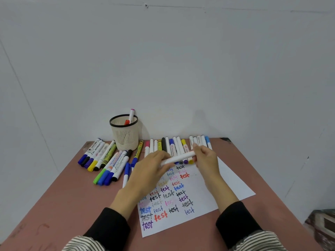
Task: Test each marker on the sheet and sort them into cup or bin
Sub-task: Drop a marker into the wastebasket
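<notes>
- We see the table (72, 205), reddish-brown, running under everything, our arms coming in from its near edge in black cuffs over striped sleeves.
- The sheet (233, 183) lies directly below the grip, covered in rows of the word "test" in many colours; its far right corner is bare.
- The cup (125, 136), a cream mesh holder with a black rim, stands beyond and to the left of the grip, well apart from it. Inside we make out two markers: a white one with a pink cap (131, 115) leaning against the far rim and poking above it, and a red cap (126, 122) just below the rim.
- A row of markers (174, 145) lies just behind the grip, side by side, and a looser pile (101, 156) lies to its left, around the cup's foot.
- Our left hand (148, 171) is palm-down over the sheet, fingers curled round the left end of the white marker (178, 157).
- Our right hand (206, 160) pinches the marker's right end between thumb and fingertips, wrist angled inward.
- The marker hangs roughly level between both hands, above the sheet's far edge, just in front of the row. We cannot tell whether its cap is on.
</notes>
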Action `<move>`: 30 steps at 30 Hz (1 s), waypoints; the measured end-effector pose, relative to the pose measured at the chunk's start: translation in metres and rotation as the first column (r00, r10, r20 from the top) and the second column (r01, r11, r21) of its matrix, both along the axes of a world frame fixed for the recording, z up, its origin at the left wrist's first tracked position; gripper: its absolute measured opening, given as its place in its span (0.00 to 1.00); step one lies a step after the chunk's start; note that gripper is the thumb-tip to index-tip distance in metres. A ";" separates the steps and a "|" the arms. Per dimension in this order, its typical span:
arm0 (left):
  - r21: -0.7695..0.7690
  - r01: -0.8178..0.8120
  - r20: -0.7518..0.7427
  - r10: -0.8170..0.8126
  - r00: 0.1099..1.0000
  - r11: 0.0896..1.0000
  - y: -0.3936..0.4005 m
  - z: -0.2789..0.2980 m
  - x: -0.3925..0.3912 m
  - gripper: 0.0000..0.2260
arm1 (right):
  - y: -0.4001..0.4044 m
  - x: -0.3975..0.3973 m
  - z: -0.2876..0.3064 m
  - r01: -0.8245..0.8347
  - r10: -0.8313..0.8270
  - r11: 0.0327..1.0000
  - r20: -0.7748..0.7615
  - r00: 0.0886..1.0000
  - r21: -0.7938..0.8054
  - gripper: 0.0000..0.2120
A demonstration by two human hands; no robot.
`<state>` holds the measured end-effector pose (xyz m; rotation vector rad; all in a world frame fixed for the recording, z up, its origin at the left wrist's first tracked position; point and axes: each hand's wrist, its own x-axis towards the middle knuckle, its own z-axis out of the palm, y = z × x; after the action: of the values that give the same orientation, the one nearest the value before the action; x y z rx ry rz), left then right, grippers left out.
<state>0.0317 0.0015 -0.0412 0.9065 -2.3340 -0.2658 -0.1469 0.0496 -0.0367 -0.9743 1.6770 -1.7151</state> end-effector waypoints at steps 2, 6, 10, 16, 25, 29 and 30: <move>0.008 -0.018 -0.019 0.018 1.000 1.000 -0.003 -0.002 0.004 0.10 | 0.001 -0.004 0.000 0.070 -0.067 0.997 0.091 0.994 -0.026 0.15; 0.031 -0.008 -0.017 0.009 1.000 0.999 -0.003 -0.007 0.007 0.09 | 0.004 -0.003 0.004 0.082 -0.070 0.995 0.219 0.973 -0.049 0.13; 0.017 0.020 0.012 -0.020 1.000 1.000 0.000 -0.010 0.007 0.08 | 0.007 0.002 0.009 -0.111 0.123 0.992 0.387 0.914 -0.053 0.13; 0.113 0.029 0.088 -0.039 0.995 0.993 -0.001 -0.011 0.008 0.10 | 0.007 0.006 0.009 -0.176 0.144 0.983 0.369 0.918 0.053 0.14; -0.060 0.024 0.231 -0.010 0.973 0.998 0.007 -0.007 0.000 0.20 | 0.006 0.000 0.008 -0.125 0.103 0.992 0.449 0.888 0.020 0.06; -0.099 0.002 0.252 0.023 0.968 0.995 0.008 -0.009 -0.003 0.26 | 0.008 -0.001 0.010 -0.101 0.089 0.995 0.455 0.886 0.002 0.08; -0.113 -0.004 0.255 0.033 0.966 0.994 0.008 -0.009 -0.002 0.27 | 0.008 -0.001 0.010 -0.093 0.086 0.996 0.446 0.891 -0.006 0.08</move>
<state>0.0294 0.0093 -0.0503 0.9554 -2.5461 -0.0086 -0.1484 0.0578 -0.0265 -0.5773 1.3204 -1.7016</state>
